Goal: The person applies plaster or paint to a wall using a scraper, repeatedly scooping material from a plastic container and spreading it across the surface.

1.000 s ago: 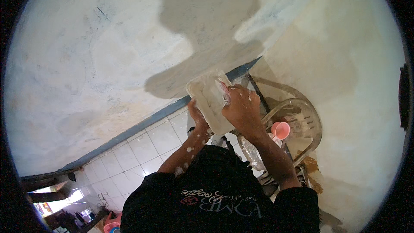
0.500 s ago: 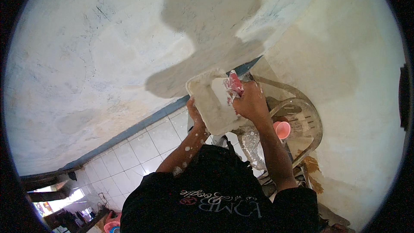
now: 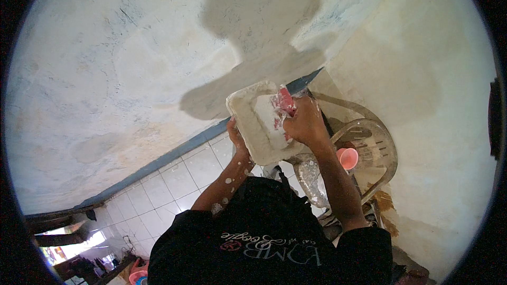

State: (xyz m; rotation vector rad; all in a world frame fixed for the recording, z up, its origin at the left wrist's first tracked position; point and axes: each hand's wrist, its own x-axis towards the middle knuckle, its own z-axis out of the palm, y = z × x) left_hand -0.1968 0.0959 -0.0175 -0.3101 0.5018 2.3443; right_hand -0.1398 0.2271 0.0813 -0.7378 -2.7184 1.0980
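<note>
Since a second ago the right hand (image 3: pixel 305 124) has slid from the far end of the tray (image 3: pixel 252 126) down over its middle, carrying its red-handled tool (image 3: pixel 284 106) with it, while the tray and the left hand (image 3: pixel 236 136) have stayed where they were.

That tray, shallow, rectangular and caked with whitish paste, is held up in front of the person's chest, tilted, its far corner toward the wall (image 3: pixel 121 68). The left hand grips the tray's near left edge, fingers curled under it and thumb on the rim. The right hand is closed tight around the tool over the tray's right half; the tool's working end is smeared white and rests in the paste. White splashes dot the left forearm (image 3: pixel 224 187).

Beyond the tray, the wall is rough, patchy plaster in cream and pale grey, with a smoother grey patch (image 3: pixel 253 79) just above the tray and the person's shadow across it. A blue strip (image 3: pixel 158 161) runs along the wall's foot, left of the tray, above white floor tiles (image 3: pixel 158 200). Right of the tray stands a beige plastic chair (image 3: pixel 369 148) with a pink cup (image 3: pixel 347 157) on it. Below the tray, between the forearms, sits a paste-smeared bucket (image 3: pixel 311 179). Another wall (image 3: pixel 433 89), cream and stained, meets the first at the corner behind the chair.
</note>
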